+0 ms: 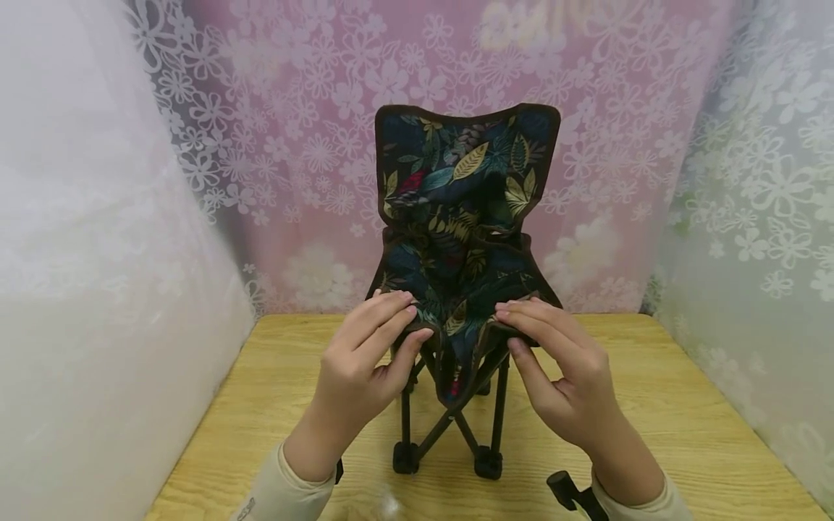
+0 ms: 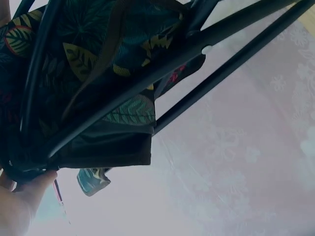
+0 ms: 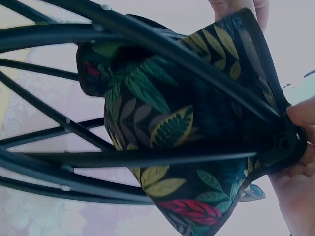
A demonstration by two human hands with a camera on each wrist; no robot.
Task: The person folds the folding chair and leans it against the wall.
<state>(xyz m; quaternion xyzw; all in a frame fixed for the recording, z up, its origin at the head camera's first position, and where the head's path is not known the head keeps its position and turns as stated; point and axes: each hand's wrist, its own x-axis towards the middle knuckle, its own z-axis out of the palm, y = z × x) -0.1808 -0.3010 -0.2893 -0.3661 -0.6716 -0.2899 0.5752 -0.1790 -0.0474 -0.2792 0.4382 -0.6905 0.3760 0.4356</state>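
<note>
A small folding chair (image 1: 449, 275) with dark leaf-print fabric stands partly unfolded, its backrest upright and its seat sagging in the middle. My left hand (image 1: 365, 354) grips the seat's front left corner, fingers on top and thumb at the front edge. At the front right corner my right hand (image 1: 567, 369) holds the fabric the same way. From below, the left wrist view shows my thumb (image 2: 37, 191) against the black corner joint. In the right wrist view, my fingers wrap the other joint (image 3: 285, 142), where black tubes (image 3: 197, 157) meet the fabric.
The chair's crossed black legs end in plastic feet (image 1: 488, 462) on a wood-grain table (image 1: 287, 405). Behind it hangs a pink curtain (image 1: 293, 145) with white flowers. Pale sheets (image 1: 98, 253) flank the table. A black mount (image 1: 567, 488) sits by my right wrist.
</note>
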